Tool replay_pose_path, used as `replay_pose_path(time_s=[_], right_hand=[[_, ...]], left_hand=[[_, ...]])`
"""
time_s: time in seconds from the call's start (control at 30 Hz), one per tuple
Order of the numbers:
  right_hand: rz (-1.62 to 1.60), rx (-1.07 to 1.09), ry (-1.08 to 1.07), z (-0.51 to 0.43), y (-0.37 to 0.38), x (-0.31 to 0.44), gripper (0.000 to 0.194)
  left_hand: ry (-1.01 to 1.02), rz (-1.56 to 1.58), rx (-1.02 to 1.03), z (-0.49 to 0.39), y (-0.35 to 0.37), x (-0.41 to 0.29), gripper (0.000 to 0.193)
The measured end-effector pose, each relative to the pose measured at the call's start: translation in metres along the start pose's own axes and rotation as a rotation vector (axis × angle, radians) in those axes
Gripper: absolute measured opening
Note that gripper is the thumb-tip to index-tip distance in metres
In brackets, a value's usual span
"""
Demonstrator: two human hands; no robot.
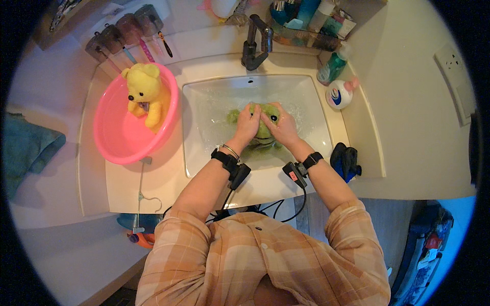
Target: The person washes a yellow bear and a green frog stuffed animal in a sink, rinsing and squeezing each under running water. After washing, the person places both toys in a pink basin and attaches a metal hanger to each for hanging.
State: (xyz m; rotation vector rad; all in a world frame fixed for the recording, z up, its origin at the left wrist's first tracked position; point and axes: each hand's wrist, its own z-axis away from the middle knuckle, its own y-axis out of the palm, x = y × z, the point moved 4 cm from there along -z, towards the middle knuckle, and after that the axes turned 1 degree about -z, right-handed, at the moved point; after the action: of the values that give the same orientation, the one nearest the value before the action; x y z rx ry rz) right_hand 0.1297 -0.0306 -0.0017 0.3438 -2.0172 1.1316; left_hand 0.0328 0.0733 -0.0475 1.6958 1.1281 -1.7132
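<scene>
A green plush toy with black-and-white eyes [264,132] lies in water in the white washbasin [203,153]. On the left side of its head, my left hand [249,121] grips the fabric. My right hand [281,124] grips the other side, beside an eye, and the two hands nearly meet over the top. Part of the toy's body is under the water and hard to make out. To the left, a yellow plush bear [144,90] sits in a pink plastic basin [111,143] on the counter.
Behind the washbasin stands a dark faucet [250,49]. A green pump bottle [332,69] and a white pump bottle [340,94] stand to its right, above a dark bundled item [344,162]. A clothes hanger [141,183] lies at the counter's front left. Toothbrush cups [132,28] hang behind the pink basin.
</scene>
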Motion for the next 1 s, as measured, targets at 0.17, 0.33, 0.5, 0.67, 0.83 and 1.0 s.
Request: replay_pose_path(time_s=[0.17,0.33,0.5,0.67,0.83,1.0], right_hand=[[0.127,0.018,-0.045,-0.005,0.009,-0.005,0.035],[0.231,0.059,-0.096,-0.01,0.01,-0.005,0.037],[0.233,0.097,-0.031,-0.016,0.006,-0.005,0.043],[0.002,0.168,0.032,-0.021,-0.017,-0.009,0.047],[-0.029,0.275,-0.062,-0.022,-0.022,-0.025,0.057],[0.186,0.437,-0.204,-0.008,0.005,-0.053,0.073]], left_hand=[[0.053,-0.248,0.015,0.001,-0.002,-0.009,0.032],[0.092,-0.347,-0.001,0.0,-0.003,-0.019,0.032],[0.029,-0.413,0.088,-0.006,-0.006,-0.027,0.039],[-0.065,-0.233,0.221,-0.013,-0.02,-0.027,0.051],[0.275,-0.232,0.405,-0.011,-0.019,-0.011,0.056],[0.261,-0.432,0.521,0.005,0.006,0.029,0.074]])
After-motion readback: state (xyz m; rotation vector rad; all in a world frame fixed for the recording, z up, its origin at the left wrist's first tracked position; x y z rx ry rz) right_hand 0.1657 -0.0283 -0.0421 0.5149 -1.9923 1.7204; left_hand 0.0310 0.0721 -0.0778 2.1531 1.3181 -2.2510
